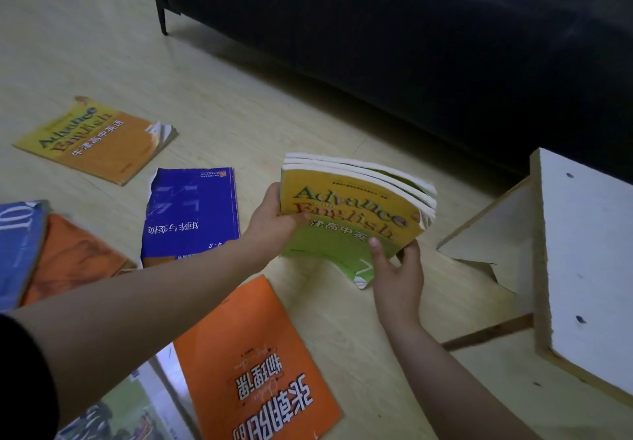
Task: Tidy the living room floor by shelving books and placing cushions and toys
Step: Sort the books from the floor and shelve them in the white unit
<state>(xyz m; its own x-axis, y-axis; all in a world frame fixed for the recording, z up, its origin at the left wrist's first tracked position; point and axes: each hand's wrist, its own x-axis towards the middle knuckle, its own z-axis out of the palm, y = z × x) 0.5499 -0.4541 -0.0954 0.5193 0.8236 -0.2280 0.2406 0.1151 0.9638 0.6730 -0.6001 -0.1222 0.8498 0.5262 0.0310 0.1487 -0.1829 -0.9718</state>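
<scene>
Clasps a stack of books [349,206], top cover reading "Advance with English", by its left edge with the left hand [274,224] and pinches its lower corner with the right hand [397,275], over the floor [205,97] beside a white shelf [582,251]. Lying flat nearby: a yellow book [92,141] titled "Advance English", plus a blue book [191,213] and an orange book [253,364], both Chinese-titled.

A stack of yellow-and-green books [356,213] (the top cover read "Advance with English") was held tilted above the floor [212,97]. The left hand [274,224] gripped its left edge and the right hand [397,275] its lower corner. Flat on the floor lay a yellow-orange book [96,141] far left, a blue book [191,213] with a torn corner, and an orange book [253,361] nearer, all apart.
</scene>
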